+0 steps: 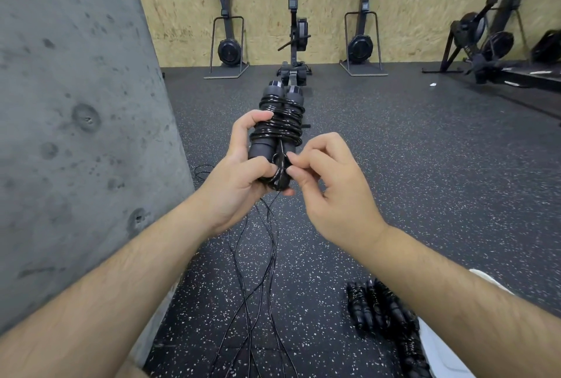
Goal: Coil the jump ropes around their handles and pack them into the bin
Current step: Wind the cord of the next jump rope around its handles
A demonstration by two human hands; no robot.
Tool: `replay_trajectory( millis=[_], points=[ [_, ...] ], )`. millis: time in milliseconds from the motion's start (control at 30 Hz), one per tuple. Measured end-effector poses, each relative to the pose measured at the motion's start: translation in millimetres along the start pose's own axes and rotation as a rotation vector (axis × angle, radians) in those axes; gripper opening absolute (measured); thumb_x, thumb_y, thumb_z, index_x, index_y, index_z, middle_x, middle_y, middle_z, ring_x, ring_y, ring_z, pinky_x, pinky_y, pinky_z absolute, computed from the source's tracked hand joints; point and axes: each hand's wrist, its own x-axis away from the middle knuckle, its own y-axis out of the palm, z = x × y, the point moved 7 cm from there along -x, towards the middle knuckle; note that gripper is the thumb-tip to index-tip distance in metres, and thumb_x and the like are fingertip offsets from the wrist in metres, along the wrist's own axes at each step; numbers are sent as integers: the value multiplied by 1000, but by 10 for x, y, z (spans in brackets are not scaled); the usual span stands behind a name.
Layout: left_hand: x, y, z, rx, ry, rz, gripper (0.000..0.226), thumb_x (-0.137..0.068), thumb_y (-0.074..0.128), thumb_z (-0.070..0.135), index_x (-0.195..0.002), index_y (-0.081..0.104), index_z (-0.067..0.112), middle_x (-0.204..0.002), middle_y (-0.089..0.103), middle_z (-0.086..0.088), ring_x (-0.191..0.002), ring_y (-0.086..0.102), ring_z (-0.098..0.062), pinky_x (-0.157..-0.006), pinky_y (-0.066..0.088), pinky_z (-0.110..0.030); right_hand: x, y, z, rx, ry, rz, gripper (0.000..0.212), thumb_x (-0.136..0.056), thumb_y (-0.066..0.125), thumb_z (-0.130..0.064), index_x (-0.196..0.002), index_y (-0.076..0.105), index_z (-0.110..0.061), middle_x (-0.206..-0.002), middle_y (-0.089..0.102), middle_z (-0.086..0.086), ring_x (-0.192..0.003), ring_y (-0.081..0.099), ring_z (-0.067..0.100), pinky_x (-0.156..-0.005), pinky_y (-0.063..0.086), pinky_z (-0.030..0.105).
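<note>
Key relation: the pair of handles (274, 147) lay side by side with their long axis running from 6 to 12 o'clock, caps at the far end. The rope's loop (280, 162) sat at the near end, touching the right hand's fingertips (290, 170) from their 9 o'clock.
Left hand (239, 171): curled round both handles from the 9 o'clock side, thumb pressed by the loop.
Right hand (331, 183): thumb and forefinger pinched the rope at the loop, the other fingers loosely bent.
Nearer hand: both touched the bundle, but only the right looked free to tuck the end.
Rope (280, 128): thin, glossy black cord wound in uneven turns round the handles' middle.
Handles: thick matt dark cylinders, probably foam-gripped, with shiny end caps.
Loose ropes (261, 256): several slack black strands trailing toward 6 o'clock onto the floor (394, 150).
Coiled ropes (379, 304): a small pile of wound bundles on the floor at 5 o'clock.
Bin: not in view.
Floor: dark speckled rubber.
Wall (76, 104): rough pitted grey concrete at 9 o'clock.
Rowing machine (296, 43): black, at 12 o'clock beyond the handles.
</note>
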Motion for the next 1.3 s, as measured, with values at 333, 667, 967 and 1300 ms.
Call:
replay_trajectory(
  millis=[333,667,967,1300],
  points=[
    [1,26,-50,-23,-15,34,72,-76,42,-10,-133,39,34,-112,64,-12,-81,60,-24,-65,53,-43,41,37,64,89,61,-33,9,-100,52,-8,-96,58,-3,-95,53,4,-81,51,4,-71,43,19],
    [-10,98,-78,-70,-34,2,71,-78,43,-7,-137,36,33,-116,64,-1,-85,62,-19,-66,53,-41,-20,-51,86,59,76,14,8,-91,61,-1,-91,67,-6,-92,58,-1,-88,54,11,-75,41,12],
    [-34,107,-54,68,-27,-11,71,-72,36,-5,-133,44,31,-134,54,-10,-102,59,-28,-76,49,-45,-69,-58,-28,20,127,-1,21,-89,62,-7,-103,65,-21,-89,54,-7,-79,56,12,-70,53,40],
    [-35,77,-116,-25,-37,-16,78,-75,47,-10,-139,38,34,-129,66,-4,-111,65,-22,-86,54,-33,-53,-34,-63,137,278,-32,18,-88,59,-25,-95,76,-25,-94,55,-9,-78,57,8,-75,51,30]
  ],
)
